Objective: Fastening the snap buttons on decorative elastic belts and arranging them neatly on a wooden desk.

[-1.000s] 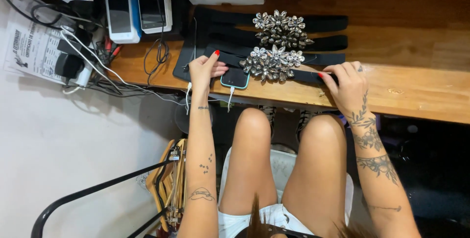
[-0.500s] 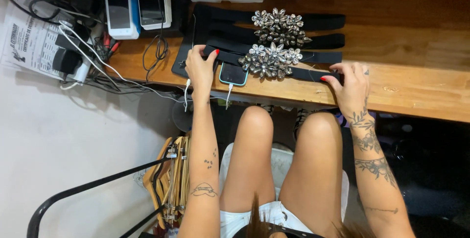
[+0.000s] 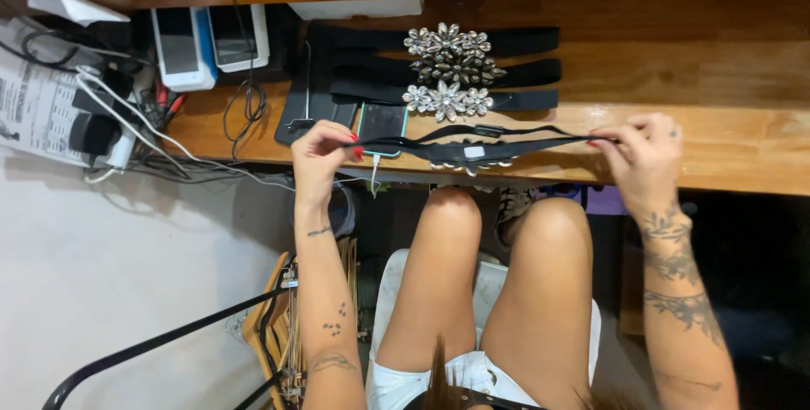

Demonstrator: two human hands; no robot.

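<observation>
Belt (image 3: 469,153), black with a jewelled centre, hangs stretched above the wooden desk edge (image 3: 742,169), just in front of the phone (image 3: 381,126). Left hand (image 3: 319,157) and right hand (image 3: 643,155) each pinch an end, fingers closed tight. I judge even tension keeps it flat. Similar belts (image 3: 447,68) lie behind it.

black belt (image 3: 468,150) now lifted, stretched taut

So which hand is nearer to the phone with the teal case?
Left. The left hand is right beside the phone; the right hand is far off, holding the belt.
</observation>
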